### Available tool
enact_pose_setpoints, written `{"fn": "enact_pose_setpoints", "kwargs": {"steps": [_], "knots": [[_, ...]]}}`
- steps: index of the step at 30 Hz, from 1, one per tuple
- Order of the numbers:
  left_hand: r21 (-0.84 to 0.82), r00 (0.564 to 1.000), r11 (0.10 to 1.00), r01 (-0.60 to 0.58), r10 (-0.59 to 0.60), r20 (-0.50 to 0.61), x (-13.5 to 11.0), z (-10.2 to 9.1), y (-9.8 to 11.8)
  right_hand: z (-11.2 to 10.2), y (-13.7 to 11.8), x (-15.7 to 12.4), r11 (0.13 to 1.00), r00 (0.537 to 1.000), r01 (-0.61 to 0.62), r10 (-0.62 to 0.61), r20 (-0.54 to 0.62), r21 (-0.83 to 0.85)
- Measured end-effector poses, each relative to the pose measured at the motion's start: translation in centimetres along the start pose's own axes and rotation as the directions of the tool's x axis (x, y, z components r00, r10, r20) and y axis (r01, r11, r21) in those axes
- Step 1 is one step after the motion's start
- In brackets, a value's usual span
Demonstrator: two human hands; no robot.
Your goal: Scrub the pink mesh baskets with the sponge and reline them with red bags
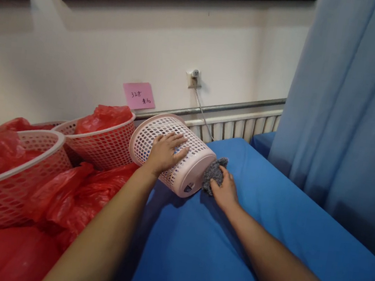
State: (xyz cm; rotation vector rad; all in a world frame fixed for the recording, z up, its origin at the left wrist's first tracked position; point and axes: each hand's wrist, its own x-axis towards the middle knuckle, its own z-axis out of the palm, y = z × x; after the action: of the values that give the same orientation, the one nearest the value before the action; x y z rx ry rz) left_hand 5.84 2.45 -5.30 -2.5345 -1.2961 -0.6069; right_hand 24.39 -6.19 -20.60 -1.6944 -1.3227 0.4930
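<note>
A pink perforated plastic basket [196, 147] lies on its side on the blue-covered bed [189, 252], its solid base turned to the right. My left hand [166, 154] rests on the basket's upper side with the fingers spread flat. My right hand [225, 187] grips a crumpled dark grey cloth [214, 174] at the basket's base. The cloth appears to touch the base. A small dark sticker [188, 187] shows at the base's lower edge.
At left stand pink baskets [103, 140] lined with red plastic bags [92, 197]. Behind the bed are a white radiator [238, 128], a pipe and a plugged-in cord [203, 110]. A pink note [140, 95] is on the wall. A blue curtain [346, 102] hangs at right.
</note>
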Motion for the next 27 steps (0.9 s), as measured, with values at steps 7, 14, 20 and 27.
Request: {"fn": "enact_pose_setpoints", "kwargs": {"steps": [7,14,20,27], "knots": [[0.008,1.000,1.000,0.007,-0.007,0.011,0.1,0.1,0.0,-0.5,-0.8,-1.8,0.985,0.982,0.106,-0.083,0.167,-0.135],[0.028,1.000,0.999,0.020,-0.020,0.011,0.0,0.0,0.2,-1.8,-1.5,-2.6,0.874,0.873,0.484,-0.485,-0.052,-0.038],[0.027,1.000,0.999,0.022,-0.022,0.017,-0.2,0.0,0.1,-0.7,0.5,-0.7,0.978,0.993,0.099,-0.085,0.080,-0.182],[0.026,0.999,0.999,0.022,-0.023,0.023,0.0,0.0,0.2,-1.3,-0.7,-0.6,0.897,0.885,0.429,-0.394,-0.247,0.106]]}}
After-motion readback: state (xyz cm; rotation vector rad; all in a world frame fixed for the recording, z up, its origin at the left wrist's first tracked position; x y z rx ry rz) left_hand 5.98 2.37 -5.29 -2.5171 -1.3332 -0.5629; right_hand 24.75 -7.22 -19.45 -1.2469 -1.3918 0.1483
